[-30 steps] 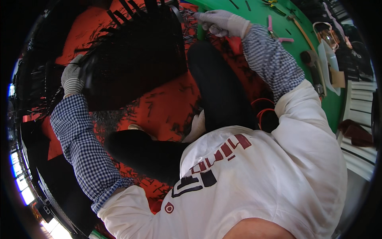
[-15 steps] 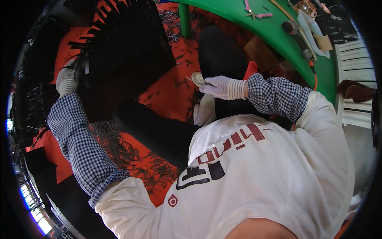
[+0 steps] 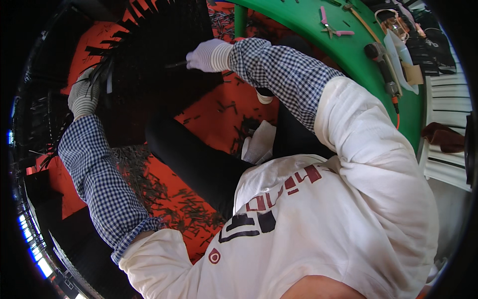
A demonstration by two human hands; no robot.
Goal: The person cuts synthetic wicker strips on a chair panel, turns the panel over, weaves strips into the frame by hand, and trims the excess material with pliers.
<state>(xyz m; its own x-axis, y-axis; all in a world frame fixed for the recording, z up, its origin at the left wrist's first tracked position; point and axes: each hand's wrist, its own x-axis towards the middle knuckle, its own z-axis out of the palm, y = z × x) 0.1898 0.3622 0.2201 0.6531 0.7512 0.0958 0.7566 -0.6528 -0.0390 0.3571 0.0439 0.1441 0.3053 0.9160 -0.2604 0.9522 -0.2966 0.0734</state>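
A large black woven piece (image 3: 149, 55) with loose strip ends fanning along its far edge stands at the upper left. My left hand (image 3: 83, 94), in a striped whitish glove, is closed round black strips (image 3: 103, 74) at its left side. Across the dark surface, my right hand (image 3: 206, 56), in a pale striped glove, pinches a thin dark stick-like piece (image 3: 175, 65) that points left. Whether this is a tool or a strip cannot be told against the black.
Short dark scraps (image 3: 194, 209) litter the red floor (image 3: 214, 107). A green table (image 3: 308, 22) at the upper right bears pink-handled scissors (image 3: 331, 29), a corded power tool (image 3: 383, 67) and a pale tray (image 3: 401, 62). A brown cloth (image 3: 443, 137) lies on the white slatted surface at right.
My right hand has moved up and left from beside my knee to the black woven piece. My left hand has stayed at the strips.
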